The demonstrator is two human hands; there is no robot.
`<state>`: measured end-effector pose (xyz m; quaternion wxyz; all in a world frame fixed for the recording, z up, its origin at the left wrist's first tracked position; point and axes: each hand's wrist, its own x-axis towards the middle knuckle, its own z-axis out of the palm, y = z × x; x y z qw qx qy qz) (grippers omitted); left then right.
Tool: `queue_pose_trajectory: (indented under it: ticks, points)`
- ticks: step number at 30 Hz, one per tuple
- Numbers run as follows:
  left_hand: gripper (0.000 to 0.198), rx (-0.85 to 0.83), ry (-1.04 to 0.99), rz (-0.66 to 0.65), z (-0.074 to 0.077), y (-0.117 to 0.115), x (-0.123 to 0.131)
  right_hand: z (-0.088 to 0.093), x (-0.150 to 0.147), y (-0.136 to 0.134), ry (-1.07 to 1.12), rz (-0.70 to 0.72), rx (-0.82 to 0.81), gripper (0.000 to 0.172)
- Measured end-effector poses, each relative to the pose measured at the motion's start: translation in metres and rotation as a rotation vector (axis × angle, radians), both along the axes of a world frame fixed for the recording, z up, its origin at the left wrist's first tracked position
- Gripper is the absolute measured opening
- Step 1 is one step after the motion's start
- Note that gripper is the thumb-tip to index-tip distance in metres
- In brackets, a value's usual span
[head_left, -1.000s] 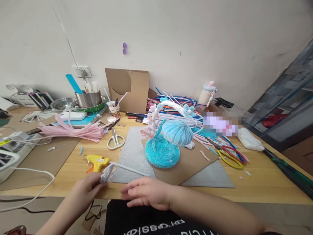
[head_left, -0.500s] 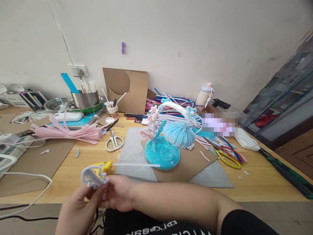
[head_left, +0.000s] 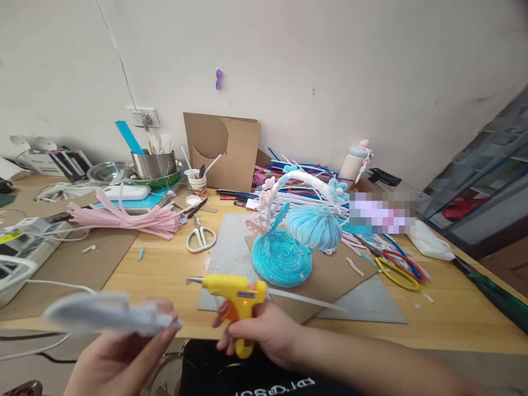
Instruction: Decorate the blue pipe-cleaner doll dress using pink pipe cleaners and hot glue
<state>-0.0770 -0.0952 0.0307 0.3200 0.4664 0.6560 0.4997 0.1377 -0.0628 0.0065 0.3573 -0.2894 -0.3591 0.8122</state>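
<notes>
My right hand (head_left: 274, 330) is wrapped round the handle of a yellow hot glue gun (head_left: 231, 287). Its nozzle points left, a small orange light shows on its side, and a translucent glue stick (head_left: 307, 298) sticks out behind. In my left hand (head_left: 124, 355), pinched between thumb and fingers, is a whitish fuzzy piece (head_left: 105, 317), blurred by motion. Beyond the gun stands a pipe-cleaner lamp shape: a coiled turquoise base (head_left: 281, 263), a white arch (head_left: 304, 177) with pink and blue flowers, and a pleated blue shade (head_left: 315, 230) hanging from it.
White-handled scissors (head_left: 201, 239) lie left of the grey cutting mat (head_left: 231, 236). Pink pipe cleaners (head_left: 124, 217) are bundled at the left. Yellow- and red-handled tools (head_left: 398, 272) rest at the right. A cardboard sheet (head_left: 243, 159) leans on the wall. A white cable (head_left: 61, 283) crosses the left side.
The glue gun has come away from the whitish piece and moved right, now nozzle-left in my right hand. My left hand has shifted left and turned the piece flatter. The view has swung slightly left.
</notes>
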Motion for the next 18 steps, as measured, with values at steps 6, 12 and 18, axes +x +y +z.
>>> queue_pose_trajectory:
  ticks: [6,12,18]
  points:
    - [0.035,-0.102,-0.684,-0.185,0.017,0.048,0.058,-0.003,0.072,-0.019,-0.208,-0.250,0.194,0.028]
    - [0.028,-0.147,-0.594,-0.325,-0.007,0.088,0.102,-0.016,0.120,-0.033,-0.292,-0.561,0.290,0.015]
    - [0.018,-0.041,0.085,-0.443,-0.020,0.136,0.145,-0.025,0.153,-0.025,-0.295,-0.832,0.280,0.015]
